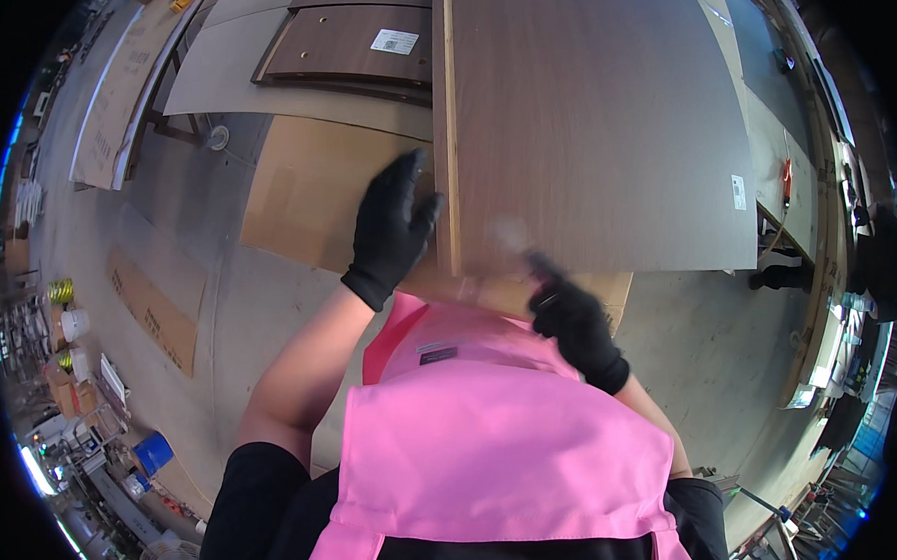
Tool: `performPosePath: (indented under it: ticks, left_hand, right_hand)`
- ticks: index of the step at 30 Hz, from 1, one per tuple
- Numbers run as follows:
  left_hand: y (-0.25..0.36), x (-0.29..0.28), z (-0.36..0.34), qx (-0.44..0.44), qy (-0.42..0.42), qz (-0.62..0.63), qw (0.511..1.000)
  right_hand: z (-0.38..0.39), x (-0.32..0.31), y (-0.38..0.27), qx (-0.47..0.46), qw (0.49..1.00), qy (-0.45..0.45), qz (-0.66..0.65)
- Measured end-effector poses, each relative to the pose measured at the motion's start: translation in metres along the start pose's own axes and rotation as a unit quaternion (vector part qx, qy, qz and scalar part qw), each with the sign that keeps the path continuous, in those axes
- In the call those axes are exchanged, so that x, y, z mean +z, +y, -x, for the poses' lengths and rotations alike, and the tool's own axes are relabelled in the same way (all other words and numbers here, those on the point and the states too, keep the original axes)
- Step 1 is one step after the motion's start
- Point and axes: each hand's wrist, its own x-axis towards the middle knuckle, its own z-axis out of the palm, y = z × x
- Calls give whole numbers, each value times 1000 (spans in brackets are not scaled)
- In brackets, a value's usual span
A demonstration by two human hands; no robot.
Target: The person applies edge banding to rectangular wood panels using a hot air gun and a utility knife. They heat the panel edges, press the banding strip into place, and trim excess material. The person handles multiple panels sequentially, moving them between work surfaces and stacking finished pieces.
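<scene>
My left hand (392,223), in a black glove, is open beside the left edge of a large dark brown panel (595,126). Its thumb points toward that edge; whether it touches cannot be made out. My right hand (574,324), gloved in black too, is closed around a dark-handled tool (541,266). The tool's pale head is smeared by motion over the panel's near edge, so its kind is unclear. Under the panel lies brown cardboard (322,189), which shows on the left and along the front.
Smaller brown boards (349,43) with holes and a label lie at the far left. A red-handled tool (787,183) rests on the right-hand bench. Flat cardboard (152,302) lies on the floor to the left. Part of another person in dark clothing (781,277) shows at the right.
</scene>
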Motion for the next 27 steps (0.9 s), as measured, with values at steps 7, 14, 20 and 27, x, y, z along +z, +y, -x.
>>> performPosePath:
  ticks: [7,14,20,27]
  left_hand:
    - [104,9,36,199,-599,211,747]
    - [18,17,-53,-4,43,57,997]
    - [-28,34,-40,-217,-106,390,888]
    - [55,53,23,-295,-194,466,812]
  right_hand:
    - [15,-65,-3,-25,922,336,-192]
    - [40,-83,32,53,864,424,-267]
    - [39,-98,38,48,893,352,-277]
    - [36,-186,79,99,889,398,-205]
